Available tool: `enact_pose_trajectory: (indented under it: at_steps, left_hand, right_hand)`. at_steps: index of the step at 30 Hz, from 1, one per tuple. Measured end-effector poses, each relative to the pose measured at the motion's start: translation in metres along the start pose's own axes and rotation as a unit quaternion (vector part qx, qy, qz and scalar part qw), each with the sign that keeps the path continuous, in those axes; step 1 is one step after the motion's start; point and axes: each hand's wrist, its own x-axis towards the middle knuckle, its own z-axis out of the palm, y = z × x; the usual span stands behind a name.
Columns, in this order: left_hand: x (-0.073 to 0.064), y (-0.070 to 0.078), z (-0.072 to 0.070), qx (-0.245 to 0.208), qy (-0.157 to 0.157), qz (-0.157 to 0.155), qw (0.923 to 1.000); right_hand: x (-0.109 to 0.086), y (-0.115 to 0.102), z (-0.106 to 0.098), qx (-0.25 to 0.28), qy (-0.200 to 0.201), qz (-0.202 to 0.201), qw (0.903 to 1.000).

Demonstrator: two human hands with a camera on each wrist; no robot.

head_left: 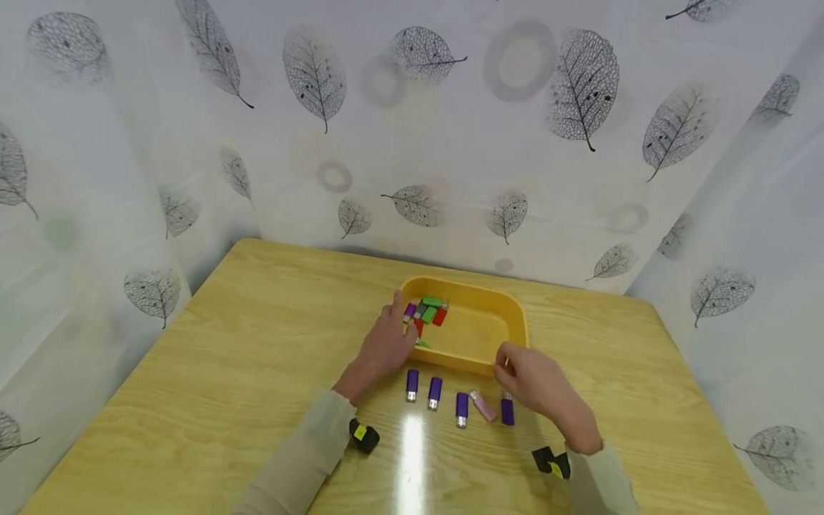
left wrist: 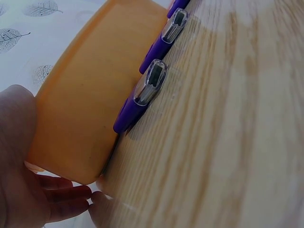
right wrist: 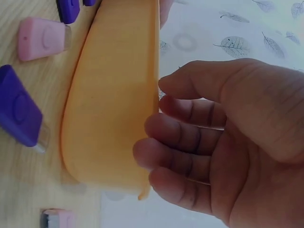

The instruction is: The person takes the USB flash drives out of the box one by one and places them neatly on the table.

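Note:
A yellow plastic tray [head_left: 476, 332] stands on the table. My left hand [head_left: 386, 343] grips its left end, thumb over the rim and fingers round the outside. At the front right corner, my right hand [head_left: 534, 379] holds the rim with curled fingers, thumb tip at the edge in the right wrist view. Green, red, purple and grey USB flash drives [head_left: 440, 315] lie in the tray's left part. In front of it, a loose row has several purple flash drives [head_left: 462, 406] and a pink flash drive [head_left: 483, 406]. The rightmost purple flash drive [head_left: 508, 411] lies close below my right hand.
The wooden table [head_left: 270, 322] ends at a pale curtain [head_left: 450, 143] with leaf prints behind and at both sides. Black straps with yellow tags [head_left: 364, 436] sit at both wrists. Another pinkish flash drive [right wrist: 59, 218] shows low in the right wrist view.

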Motion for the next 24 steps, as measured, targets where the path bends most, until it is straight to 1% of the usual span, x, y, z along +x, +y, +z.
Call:
enact_pose_trajectory:
  at_steps: [4, 7, 10, 13, 16, 18, 21, 24]
  left_hand:
    - [0.0, 0.001, -0.001, -0.002, 0.002, 0.003, 1.0]
    - [0.0, 0.001, -0.001, -0.002, 0.0, 0.001, 1.0]
    - [0.002, 0.001, -0.002, -0.001, -0.002, 0.0, 1.0]
    - [0.006, 0.002, -0.005, 0.002, 0.003, 0.001, 1.0]
    - [0.01, 0.002, -0.009, 0.003, 0.015, -0.004, 0.9999]
    - [0.009, 0.001, -0.01, 0.004, 0.014, -0.006, 0.9999]
    - [0.005, 0.0, -0.008, -0.004, 0.004, 0.001, 1.0]
    - [0.001, -0.001, -0.002, -0.004, -0.003, 0.01, 0.9999]
  right_hand:
    - [0.011, -0.002, -0.004, -0.011, -0.008, -0.03, 0.9995]
    - [0.023, -0.005, -0.007, -0.014, -0.02, -0.049, 0.9985]
    - [0.041, -0.008, -0.009, -0.011, -0.047, -0.053, 0.9974]
    - [0.065, -0.011, -0.007, -0.005, -0.073, -0.056, 0.9957]
    - [0.09, -0.014, -0.001, -0.004, -0.096, -0.053, 0.994]
    - [0.102, -0.016, 0.006, -0.008, -0.115, -0.05, 0.9921]
    - [0.109, -0.019, 0.02, 0.001, -0.139, -0.039, 0.9895]
    - [0.109, -0.021, 0.033, 0.019, -0.151, -0.023, 0.988]
